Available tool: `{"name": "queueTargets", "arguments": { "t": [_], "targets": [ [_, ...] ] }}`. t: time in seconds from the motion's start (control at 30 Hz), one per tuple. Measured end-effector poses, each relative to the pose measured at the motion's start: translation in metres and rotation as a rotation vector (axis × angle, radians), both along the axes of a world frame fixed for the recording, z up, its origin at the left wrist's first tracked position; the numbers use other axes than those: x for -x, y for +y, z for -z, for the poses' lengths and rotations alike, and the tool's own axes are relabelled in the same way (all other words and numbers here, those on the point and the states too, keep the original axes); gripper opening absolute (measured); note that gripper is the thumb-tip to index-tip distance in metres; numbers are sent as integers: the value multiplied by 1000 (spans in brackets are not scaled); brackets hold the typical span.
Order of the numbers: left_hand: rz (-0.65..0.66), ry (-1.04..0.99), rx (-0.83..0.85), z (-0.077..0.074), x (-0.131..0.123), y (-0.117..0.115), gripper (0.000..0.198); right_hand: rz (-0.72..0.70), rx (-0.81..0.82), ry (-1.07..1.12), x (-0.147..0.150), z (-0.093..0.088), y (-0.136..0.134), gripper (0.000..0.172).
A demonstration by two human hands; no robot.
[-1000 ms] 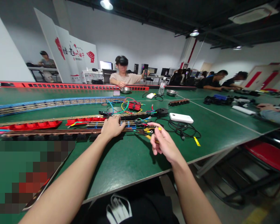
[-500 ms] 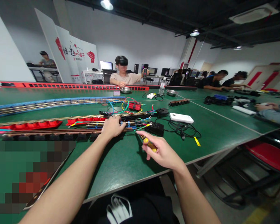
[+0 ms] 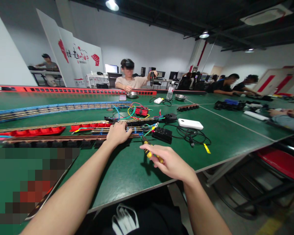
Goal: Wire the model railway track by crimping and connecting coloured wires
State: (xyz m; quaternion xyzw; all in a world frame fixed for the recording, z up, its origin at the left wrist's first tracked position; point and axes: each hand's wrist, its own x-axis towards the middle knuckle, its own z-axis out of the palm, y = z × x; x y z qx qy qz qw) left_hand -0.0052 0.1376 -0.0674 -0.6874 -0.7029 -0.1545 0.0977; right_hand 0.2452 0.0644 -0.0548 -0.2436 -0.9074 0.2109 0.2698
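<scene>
My left hand [image 3: 119, 133] lies over the ends of the long rail strips, its fingers curled down around a blue strip with metal rails [image 3: 101, 131]. Just in front of that runs a brown-topped strip with black blocks [image 3: 71, 141]. My right hand [image 3: 172, 160] holds pliers [image 3: 147, 150] with yellow-and-black handles. Their dark jaws point away from me, close to the brown strip's right end; whether they touch a wire there I cannot tell. Short wires with ring terminals [image 3: 155, 127] stick out to the right of the strips, beside a black box [image 3: 162, 134].
A white power bank [image 3: 190, 123] and a coiled black cable [image 3: 192, 134] lie to the right. Behind are a red wired block [image 3: 141, 111], a blue curved strip [image 3: 63, 107], a metal bowl [image 3: 131, 94] and a bottle [image 3: 170, 91]. Across the table a person holds a power drill [image 3: 152, 78].
The pliers have tilted more upright, and their jaws now show near the strip's end. My right hand has shifted slightly down and left. The ring-terminal wire has swung upward. My left hand stays put.
</scene>
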Motion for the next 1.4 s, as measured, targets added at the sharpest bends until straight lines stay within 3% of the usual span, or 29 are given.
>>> {"name": "queueTargets", "arguments": {
  "t": [0.23, 0.43, 0.67, 0.93, 1.17, 1.4],
  "targets": [
    [4, -24, 6, -2, -1, -2, 44, 15, 134, 103, 6, -1, -2, 44],
    [-2, -23, 4, -1, 0, -2, 44, 61, 304, 183, 7, 0, -1, 56],
    [10, 2, -17, 0, 0, -1, 44, 75, 441, 249, 6, 6, 5, 56],
    [6, 6, -10, 1, 0, -1, 43, 113, 379, 254, 6, 7, 8, 60],
    [9, 7, -12, 2, 1, 0, 44, 251, 57, 236, 7, 12, 12, 66],
    [20, 16, -17, 1, 1, 0, 42, 311, -83, 224, 13, 16, 13, 63]
  ]
}}
